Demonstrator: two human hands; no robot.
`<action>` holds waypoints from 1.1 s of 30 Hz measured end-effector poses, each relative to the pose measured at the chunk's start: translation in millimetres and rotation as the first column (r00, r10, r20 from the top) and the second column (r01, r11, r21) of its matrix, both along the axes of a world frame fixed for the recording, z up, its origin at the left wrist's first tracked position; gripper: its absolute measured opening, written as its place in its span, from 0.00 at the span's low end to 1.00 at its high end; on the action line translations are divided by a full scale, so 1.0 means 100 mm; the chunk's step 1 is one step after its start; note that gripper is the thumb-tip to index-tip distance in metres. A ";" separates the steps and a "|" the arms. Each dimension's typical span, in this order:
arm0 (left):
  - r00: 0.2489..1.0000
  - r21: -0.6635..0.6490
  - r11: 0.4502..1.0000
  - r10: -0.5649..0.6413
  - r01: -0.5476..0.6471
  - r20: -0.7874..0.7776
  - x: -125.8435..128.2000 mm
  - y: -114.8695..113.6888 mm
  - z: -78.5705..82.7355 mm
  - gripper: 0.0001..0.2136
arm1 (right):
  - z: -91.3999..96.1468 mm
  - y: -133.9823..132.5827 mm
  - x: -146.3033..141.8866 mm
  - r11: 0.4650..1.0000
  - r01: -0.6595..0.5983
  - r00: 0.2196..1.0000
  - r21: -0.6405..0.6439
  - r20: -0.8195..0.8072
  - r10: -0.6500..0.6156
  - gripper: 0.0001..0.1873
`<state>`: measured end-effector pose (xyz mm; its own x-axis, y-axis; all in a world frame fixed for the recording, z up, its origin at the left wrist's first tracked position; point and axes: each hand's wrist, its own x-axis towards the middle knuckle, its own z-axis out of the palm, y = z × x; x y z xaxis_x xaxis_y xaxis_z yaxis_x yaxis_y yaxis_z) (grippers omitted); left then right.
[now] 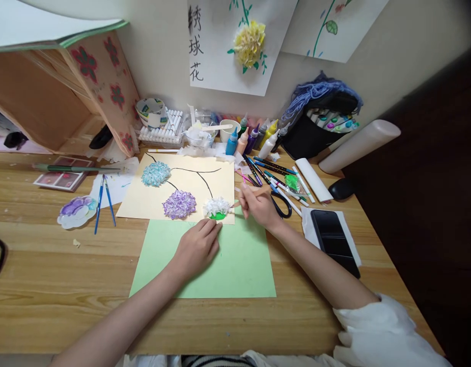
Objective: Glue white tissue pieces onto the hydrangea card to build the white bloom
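A cream sheet carries black drawn stems and raised flower heads: a blue one, a purple one and a white one. A bright green clay-like patch sits just under the white head. It overlaps a pale green sheet. My left hand rests flat, fingertips at the cream sheet's lower edge below the white flower. My right hand is closed around a tan, wooden-looking stick, its tip pointing at the white flower's right side.
Paint bottles, a tape roll and marker pens line the back. Loose pens, black-handled scissors and a black phone-like object lie right. Blue brushes and a paint palette lie left.
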<state>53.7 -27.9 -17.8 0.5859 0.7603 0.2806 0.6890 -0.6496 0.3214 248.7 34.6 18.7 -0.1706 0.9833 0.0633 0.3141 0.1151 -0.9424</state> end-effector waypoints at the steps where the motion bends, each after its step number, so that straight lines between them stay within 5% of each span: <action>1: 1.000 0.000 1.000 -0.002 0.002 0.000 0.00 -0.01 0.00 0.14 | -0.02 -0.04 0.04 0.999 0.039 0.997 -0.017 -0.062 -0.040 0.27; 4: 1.000 -0.003 1.000 -0.002 0.002 -0.029 0.01 -0.04 0.06 0.14 | -0.16 -0.15 0.12 0.985 0.142 0.948 -0.098 -0.275 -0.164 0.25; 9: 0.992 -0.015 0.999 0.050 -0.052 -0.113 0.04 0.09 0.35 0.09 | -0.42 -0.22 0.08 0.941 0.223 0.753 -0.255 -0.568 -0.332 0.21; 12: 0.979 0.039 0.984 0.179 -0.176 -0.092 0.04 0.49 0.56 0.10 | -0.46 -0.24 0.02 0.948 0.197 0.735 -0.250 -0.603 -0.312 0.20; 16: 0.889 0.058 0.899 0.438 -0.435 -0.132 -0.07 1.29 0.73 0.08 | -0.42 -0.32 -0.01 0.970 0.140 0.821 -0.200 -0.524 -0.226 0.21; 19: 0.815 0.023 0.822 0.567 -0.569 -0.121 -0.20 1.79 0.70 0.12 | -0.40 -0.35 -0.02 0.975 0.132 0.852 -0.180 -0.483 -0.205 0.22; 23: 0.826 -0.077 0.824 0.554 -0.562 -0.099 -0.31 2.13 0.52 0.10 | -0.40 -0.33 -0.02 0.972 0.135 0.854 -0.190 -0.476 -0.212 0.23; 28: 0.851 -0.174 0.837 0.525 -0.518 -0.008 -0.33 2.22 0.38 0.05 | -0.42 -0.30 -0.01 0.969 0.137 0.841 -0.207 -0.492 -0.224 0.23; 33: 0.862 -0.205 0.864 0.490 -0.460 0.131 -0.39 2.15 0.52 0.07 | -0.42 -0.30 0.01 0.970 0.124 0.836 -0.208 -0.505 -0.215 0.23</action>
<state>14.8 187.1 34.0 0.0948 0.9765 0.1935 0.8238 -0.1861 0.5354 249.5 4.9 -23.2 0.0134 0.9978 -0.0656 -0.2267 -0.0609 -0.9721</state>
